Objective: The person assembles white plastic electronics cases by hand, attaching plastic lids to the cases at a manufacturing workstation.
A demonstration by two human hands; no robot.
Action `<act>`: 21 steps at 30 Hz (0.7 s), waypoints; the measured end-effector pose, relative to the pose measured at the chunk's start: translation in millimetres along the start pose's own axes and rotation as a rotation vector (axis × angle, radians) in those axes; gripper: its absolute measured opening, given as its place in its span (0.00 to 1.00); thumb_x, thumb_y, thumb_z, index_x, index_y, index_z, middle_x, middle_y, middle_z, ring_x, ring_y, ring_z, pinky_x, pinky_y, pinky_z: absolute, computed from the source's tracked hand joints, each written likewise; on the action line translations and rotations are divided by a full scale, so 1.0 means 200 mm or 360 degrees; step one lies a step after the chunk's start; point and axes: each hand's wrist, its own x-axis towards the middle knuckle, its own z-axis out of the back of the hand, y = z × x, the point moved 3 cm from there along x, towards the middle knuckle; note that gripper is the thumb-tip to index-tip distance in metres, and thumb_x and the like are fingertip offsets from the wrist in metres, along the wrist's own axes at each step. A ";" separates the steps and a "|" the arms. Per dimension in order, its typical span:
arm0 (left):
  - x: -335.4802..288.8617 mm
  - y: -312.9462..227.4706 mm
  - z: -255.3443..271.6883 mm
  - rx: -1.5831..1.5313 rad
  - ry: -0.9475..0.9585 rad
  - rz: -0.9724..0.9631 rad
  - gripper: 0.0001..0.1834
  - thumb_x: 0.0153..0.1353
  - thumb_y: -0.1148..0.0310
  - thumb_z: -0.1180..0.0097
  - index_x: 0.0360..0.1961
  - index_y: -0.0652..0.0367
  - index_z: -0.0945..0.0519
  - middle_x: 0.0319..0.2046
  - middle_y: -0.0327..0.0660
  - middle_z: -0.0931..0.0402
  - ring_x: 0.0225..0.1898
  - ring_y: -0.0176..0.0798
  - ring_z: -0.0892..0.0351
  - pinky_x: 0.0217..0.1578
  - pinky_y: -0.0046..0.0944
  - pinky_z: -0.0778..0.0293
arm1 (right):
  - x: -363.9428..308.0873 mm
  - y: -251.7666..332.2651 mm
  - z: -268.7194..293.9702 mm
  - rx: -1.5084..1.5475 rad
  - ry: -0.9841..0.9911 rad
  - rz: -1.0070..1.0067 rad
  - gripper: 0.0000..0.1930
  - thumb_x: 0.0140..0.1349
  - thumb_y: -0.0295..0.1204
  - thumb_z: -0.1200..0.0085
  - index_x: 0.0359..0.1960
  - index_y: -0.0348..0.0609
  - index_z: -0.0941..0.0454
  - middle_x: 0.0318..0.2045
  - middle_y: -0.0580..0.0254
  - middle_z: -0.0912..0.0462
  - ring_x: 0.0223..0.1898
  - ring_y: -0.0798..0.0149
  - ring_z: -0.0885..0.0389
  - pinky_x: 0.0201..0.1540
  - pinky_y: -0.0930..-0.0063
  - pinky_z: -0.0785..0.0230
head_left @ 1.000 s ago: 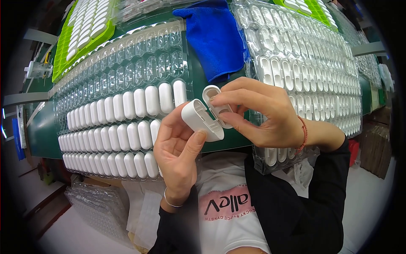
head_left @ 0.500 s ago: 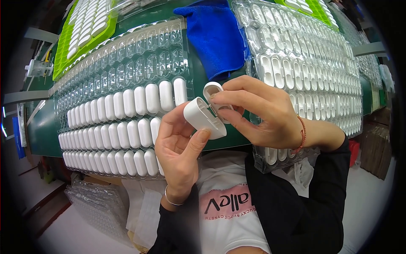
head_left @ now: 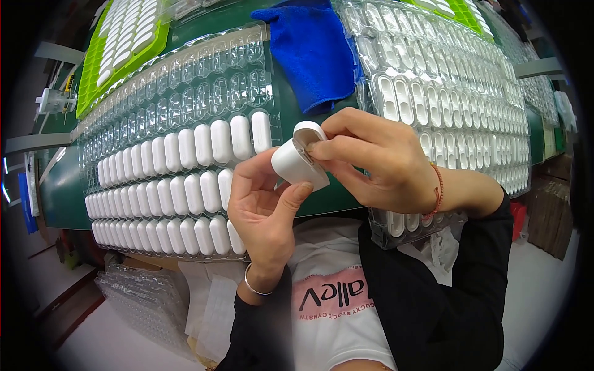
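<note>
Between both hands is a small white rounded case, like an earbud charging case. My left hand (head_left: 263, 219) grips its smooth white body (head_left: 296, 168) between thumb and fingers, tilted. At the body's upper edge the hollow white lid (head_left: 307, 131) meets it at an angle. My right hand (head_left: 377, 161) closes on the lid, its fingertips at the seam between the two parts. Whether a small piece sits inside there is hidden by the fingers. Left of my hands, a clear plastic tray (head_left: 185, 86) holds rows of white rounded case pieces (head_left: 219, 141).
To the right lies another clear tray (head_left: 433, 59) with rows of hollow white shells (head_left: 405, 102). A blue cloth (head_left: 312, 59) lies between the trays on the green table (head_left: 59, 201). Green trays (head_left: 93, 80) with white pieces stand at the back. Stacked clear trays (head_left: 145, 303) are at lower left.
The lid has come closer to the case body, narrowing the gap. My right fingertips moved in to the seam, and the body turned slightly in my left hand.
</note>
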 end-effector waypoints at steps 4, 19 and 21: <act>-0.01 -0.01 0.03 -0.0088 0.0138 0.0081 0.22 0.54 0.83 0.36 0.50 0.67 0.29 0.44 0.44 0.23 0.47 0.35 0.22 0.49 0.35 0.24 | 0.01 -0.01 0.01 0.0160 0.0063 -0.0116 0.14 0.44 0.10 0.41 0.33 0.40 0.21 0.31 0.58 0.21 0.28 0.59 0.19 0.26 0.74 0.28; 0.01 -0.02 0.09 -0.0472 -0.0115 0.0378 0.19 0.59 0.79 0.38 0.50 0.67 0.28 0.44 0.44 0.22 0.47 0.35 0.22 0.52 0.36 0.27 | 0.10 0.04 0.00 0.0438 0.0065 0.0043 0.18 0.51 0.25 0.31 0.46 0.41 0.18 0.30 0.61 0.18 0.24 0.69 0.23 0.25 0.78 0.29; 0.00 -0.03 0.07 -0.0387 -0.0072 0.0463 0.18 0.59 0.80 0.39 0.50 0.67 0.28 0.45 0.45 0.22 0.48 0.35 0.22 0.52 0.36 0.28 | 0.09 0.05 -0.04 0.0534 0.0075 -0.0108 0.14 0.53 0.25 0.33 0.42 0.41 0.18 0.30 0.61 0.18 0.25 0.69 0.23 0.26 0.79 0.30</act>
